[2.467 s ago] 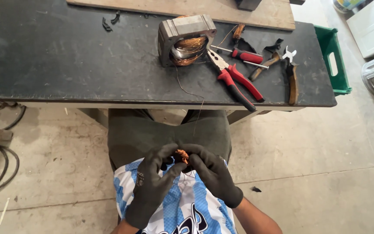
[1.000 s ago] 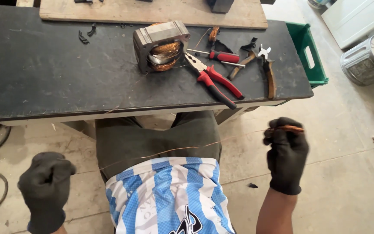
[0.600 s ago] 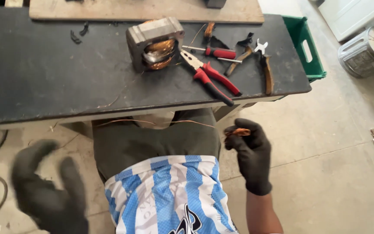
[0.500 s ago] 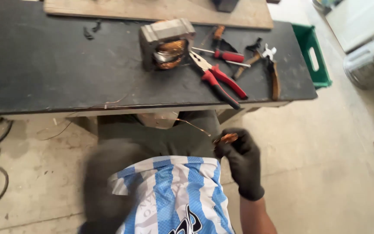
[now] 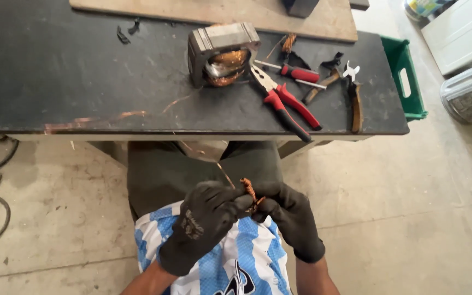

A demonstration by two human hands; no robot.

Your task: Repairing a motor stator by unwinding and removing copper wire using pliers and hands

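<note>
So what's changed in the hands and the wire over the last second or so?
The left hand swung in from far out left, and the right hand came down and inward; both now meet over the lap, their fingers pinching the small copper wire bundle, which only the right held before. The wire strand still leads up toward the bench. The coil block and red pliers lie as before.

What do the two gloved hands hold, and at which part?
A small bundle of copper wire, pinched at its lower end between the left hand and right hand.
</note>
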